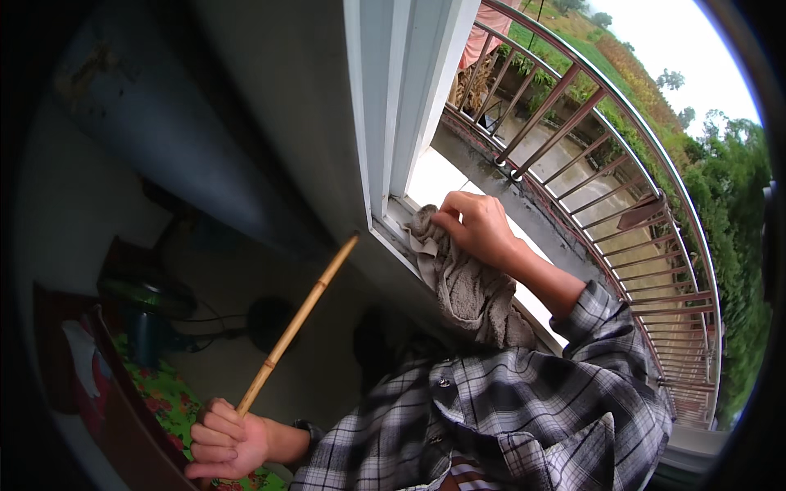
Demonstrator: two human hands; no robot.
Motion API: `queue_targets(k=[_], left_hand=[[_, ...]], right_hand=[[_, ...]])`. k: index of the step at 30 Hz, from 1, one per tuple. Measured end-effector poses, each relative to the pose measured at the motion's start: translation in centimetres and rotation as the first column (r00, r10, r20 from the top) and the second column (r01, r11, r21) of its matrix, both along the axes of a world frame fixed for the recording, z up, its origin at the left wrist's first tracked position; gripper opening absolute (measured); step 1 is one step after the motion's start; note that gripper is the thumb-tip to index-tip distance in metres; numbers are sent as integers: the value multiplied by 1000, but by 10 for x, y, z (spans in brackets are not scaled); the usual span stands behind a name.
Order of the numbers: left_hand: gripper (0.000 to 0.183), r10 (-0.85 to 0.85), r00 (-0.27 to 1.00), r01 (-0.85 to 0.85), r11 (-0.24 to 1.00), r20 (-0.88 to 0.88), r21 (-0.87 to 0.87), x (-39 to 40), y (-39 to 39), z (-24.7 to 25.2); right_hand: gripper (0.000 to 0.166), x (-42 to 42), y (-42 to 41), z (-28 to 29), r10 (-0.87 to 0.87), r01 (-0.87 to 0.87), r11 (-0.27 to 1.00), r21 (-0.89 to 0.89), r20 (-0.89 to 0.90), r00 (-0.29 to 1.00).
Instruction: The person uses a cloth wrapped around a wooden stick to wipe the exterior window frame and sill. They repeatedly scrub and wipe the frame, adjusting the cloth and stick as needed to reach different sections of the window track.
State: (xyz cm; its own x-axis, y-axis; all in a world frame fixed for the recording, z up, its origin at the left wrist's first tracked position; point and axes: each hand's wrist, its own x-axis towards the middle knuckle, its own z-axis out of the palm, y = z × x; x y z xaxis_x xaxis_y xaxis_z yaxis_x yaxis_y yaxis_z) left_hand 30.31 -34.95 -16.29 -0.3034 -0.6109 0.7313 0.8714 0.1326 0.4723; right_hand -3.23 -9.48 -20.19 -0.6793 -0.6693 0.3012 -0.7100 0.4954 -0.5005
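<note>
In the lower left, my left hand (224, 439) is closed around one end of a thin bamboo stick (295, 322). The stick slants up and right, its far tip close to the wall below the window frame. My right hand (482, 227) pinches a bunched grey-brown cloth (473, 294) at the window sill. Part of this cloth lies on the sliding track of the window frame (396, 242), and the rest hangs down over the sill toward my plaid shirt. My right fingertips are partly hidden behind the hand and folds.
Outside the window runs a metal railing (571, 123) above a wet ledge (540, 215). White window panels (393, 92) stand upright ahead. In the dim room at left are an electric fan (147, 291) and a green floral cloth (156, 386) beside a dark wooden edge (135, 417).
</note>
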Motion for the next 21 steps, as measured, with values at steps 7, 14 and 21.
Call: queue_targets(k=[7,14,21], left_hand=[[61,-56,998,56,998,0,-4,16,-2,21],[63,-143,989,143,990,-44,11,7,-4,28],[63,-135,989,137,990,-67,35,-5,-1,22]], right_hand=[[27,-20,-59,-12,-19,35,996,-78,196,980],[33,-9,1,-12,74,-86,996,5,453,888],[33,3,9,-8,69,-62,997,-41,204,976]])
